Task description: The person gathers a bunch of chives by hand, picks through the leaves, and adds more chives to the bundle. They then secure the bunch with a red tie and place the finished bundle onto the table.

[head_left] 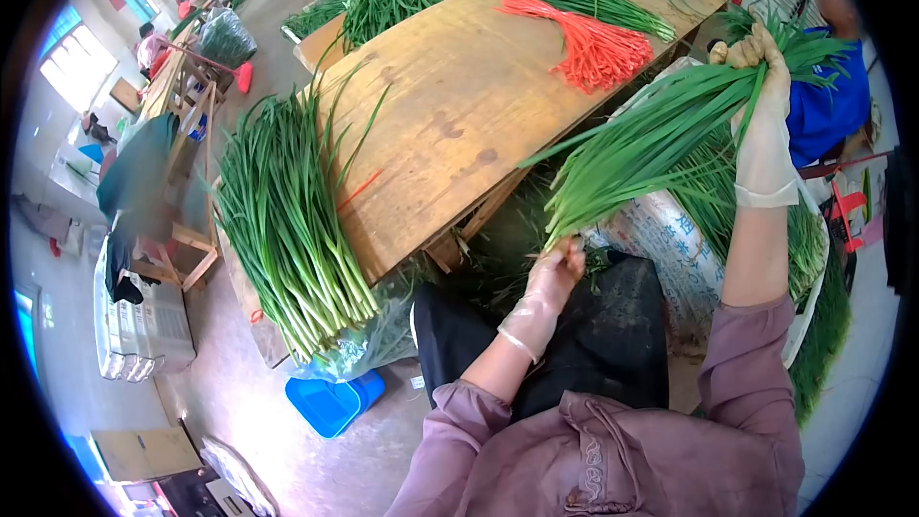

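Busy workroom, long wooden table (431,124), leaf pile (287,220) at its near-left corner, red ties (593,48) by its right edge, green bunch (651,139) off that edge, right hand (763,62) clenched around it, left hand (560,268) pinching its stem ends.

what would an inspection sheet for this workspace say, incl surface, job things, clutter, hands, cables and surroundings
surface: long brown wooden table, dark stains
job's things: loose bunch of long flat green leaves, held off the table; thick bunch of green leaves with pale stems and bundle of thin red-orange strips, both on the table
clutter: blue plastic tub on the floor
grippers: thinly gloved right hand grips the loose bunch's leafy part; thinly gloved left hand at its stem ends, grip unclear
cables: nothing seen
surroundings: person in blue at right; others far upper left
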Motion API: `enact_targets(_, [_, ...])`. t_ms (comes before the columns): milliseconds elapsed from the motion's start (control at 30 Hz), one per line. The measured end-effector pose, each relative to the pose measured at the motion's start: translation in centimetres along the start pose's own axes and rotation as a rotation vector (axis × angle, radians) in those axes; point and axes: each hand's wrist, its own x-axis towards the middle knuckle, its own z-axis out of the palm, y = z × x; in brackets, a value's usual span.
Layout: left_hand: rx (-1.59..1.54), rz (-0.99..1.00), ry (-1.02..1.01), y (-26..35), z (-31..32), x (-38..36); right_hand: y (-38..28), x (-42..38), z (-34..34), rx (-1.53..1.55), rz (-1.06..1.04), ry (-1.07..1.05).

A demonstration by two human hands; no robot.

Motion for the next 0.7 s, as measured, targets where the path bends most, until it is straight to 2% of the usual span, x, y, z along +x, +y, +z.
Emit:
enact_targets(33, [0.002,-0.006,-0.006,0.3,0.5,-0.4,0.1,-0.7,0.7,-0.037,0.002,0.007])
enact_targets(100, [1.217,0.030,0.407,-0.7,1.1,-5.0,0.1,-1.4,0.9,-0.067,-0.001,0.025])
enact_targets(133, [1.462,-0.030,0.573,-0.1,1.4,-7.7,0.9,-1.6,0.8,-0.078,0.021,0.035])
enact_targets(167, [1.489,-0.075,0.438,2.7,2.0,-8.6,0.9,-1.4,0.4,-0.114,0.029,0.031])
enact_targets(200, [1.518,-0.143,0.297,5.3,2.1,-10.2,1.4,-1.1,-0.7,-0.144,0.006,-0.072])
enact_targets(233, [1.425,-0.210,0.241,7.0,1.8,-11.6,1.6,-1.1,-1.4,-0.160,0.053,-0.144])
enact_targets(333, [1.142,0.139,0.529,12.0,5.6,-18.7,3.1,-1.0,-1.9,-0.256,0.017,-0.188])
enact_targets(367, [1.043,0.519,0.511,13.1,6.6,-20.5,3.6,-1.2,-2.0,-0.292,0.030,-0.174])
enact_targets(400, [1.063,0.845,0.581,14.1,7.5,-21.3,4.3,-1.6,-2.0,-0.333,0.006,-0.209])
enact_targets(467, [1.308,1.012,0.743,17.3,10.7,-22.2,5.1,-2.9,-0.9,-0.385,0.067,-0.203])
enact_targets(533, [1.302,1.300,0.655,18.8,12.2,-19.1,6.3,-4.1,0.0,-0.473,0.053,-0.217])
enact_targets(567, [1.352,1.245,0.662,19.6,13.9,-17.9,7.0,-4.8,0.7,-0.506,0.033,-0.194])
enact_targets(600, [1.264,1.269,0.659,20.3,15.1,-16.4,7.7,-5.0,1.0,-0.495,0.125,-0.220])
enact_targets(633, [1.177,1.292,0.653,20.9,15.9,-15.0,7.5,-6.2,2.1,-0.522,0.133,-0.246])
enact_targets(700, [0.412,1.139,0.185,21.8,15.6,-11.6,7.3,-7.9,3.5,-0.471,0.190,-0.331])
